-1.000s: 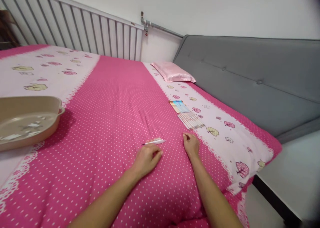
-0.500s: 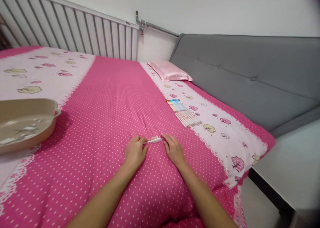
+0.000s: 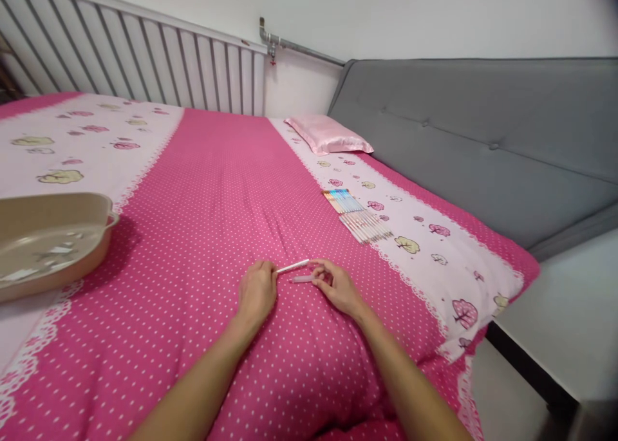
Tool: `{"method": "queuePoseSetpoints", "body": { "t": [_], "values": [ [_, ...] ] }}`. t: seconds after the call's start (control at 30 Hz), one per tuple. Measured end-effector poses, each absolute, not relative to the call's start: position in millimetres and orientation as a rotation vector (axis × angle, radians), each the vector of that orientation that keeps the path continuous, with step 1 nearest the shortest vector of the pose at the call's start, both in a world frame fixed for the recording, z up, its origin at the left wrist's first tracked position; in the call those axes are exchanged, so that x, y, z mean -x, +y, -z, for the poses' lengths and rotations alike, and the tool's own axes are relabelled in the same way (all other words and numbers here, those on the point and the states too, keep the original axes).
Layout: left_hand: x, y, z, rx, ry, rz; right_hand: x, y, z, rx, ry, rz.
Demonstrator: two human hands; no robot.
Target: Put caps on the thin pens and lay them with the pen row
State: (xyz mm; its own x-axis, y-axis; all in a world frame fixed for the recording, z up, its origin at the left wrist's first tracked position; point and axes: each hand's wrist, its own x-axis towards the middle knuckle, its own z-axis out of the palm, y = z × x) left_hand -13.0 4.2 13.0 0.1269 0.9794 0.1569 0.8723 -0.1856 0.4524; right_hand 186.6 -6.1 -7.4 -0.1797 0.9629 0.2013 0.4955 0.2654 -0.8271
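Observation:
My left hand (image 3: 257, 291) is closed on one end of a slim white pen (image 3: 293, 266), which points up and to the right just above the bedspread. My right hand (image 3: 338, 289) pinches a short translucent pinkish cap (image 3: 302, 279) between thumb and fingers. The cap lies a little below the pen, apart from it. One finger of the right hand reaches close to the pen's far end; whether they touch I cannot tell. Beyond the right hand, two rows of slim pens lie side by side, one with blue and orange parts (image 3: 344, 200), the other whitish (image 3: 365, 226).
A beige plastic basin (image 3: 91, 203) with several small pale pieces in it sits at the left on the pink dotted bedspread (image 3: 212, 170). A pink pillow (image 3: 328, 134) lies near the grey headboard (image 3: 458, 119). Behind the bed stands a white radiator (image 3: 193, 74).
The cap has come away from the pen. My right hand now has it slightly lower, while my left hand keeps the pen, which shows more of its length.

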Motion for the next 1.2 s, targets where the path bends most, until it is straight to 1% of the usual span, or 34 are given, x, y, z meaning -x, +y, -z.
{"method": "queuePoseSetpoints", "body": {
  "t": [0.13,0.3,0.5,0.67,0.83,0.97,1.1,1.2],
  "values": [
    [12,4,-13,-2.130,1.750,-0.757,-183,-9,0,1.275,-1.717,-0.970],
    [8,3,-10,-2.137,1.486,-1.006,-182,-7,0,1.257,-1.543,-1.039],
    [5,1,-10,-2.176,1.311,-1.080,-177,-6,-9,1.131,-1.213,-1.192],
    [3,0,-11,-2.161,1.228,-1.031,-180,-6,-18,1.136,-1.076,-1.141],
    [4,0,-10,-2.326,1.237,-0.788,-199,-3,-20,1.117,-0.871,-1.040],
    [4,0,-7,-2.382,1.274,-0.633,-206,-1,-18,1.125,-0.826,-1.004],
    [3,0,-6,-2.309,1.318,-0.642,-205,-2,-18,1.146,-0.853,-0.962],
    [2,-1,-10,-2.216,1.309,-0.721,-202,-4,-20,1.148,-0.898,-0.887]
  ]
}}
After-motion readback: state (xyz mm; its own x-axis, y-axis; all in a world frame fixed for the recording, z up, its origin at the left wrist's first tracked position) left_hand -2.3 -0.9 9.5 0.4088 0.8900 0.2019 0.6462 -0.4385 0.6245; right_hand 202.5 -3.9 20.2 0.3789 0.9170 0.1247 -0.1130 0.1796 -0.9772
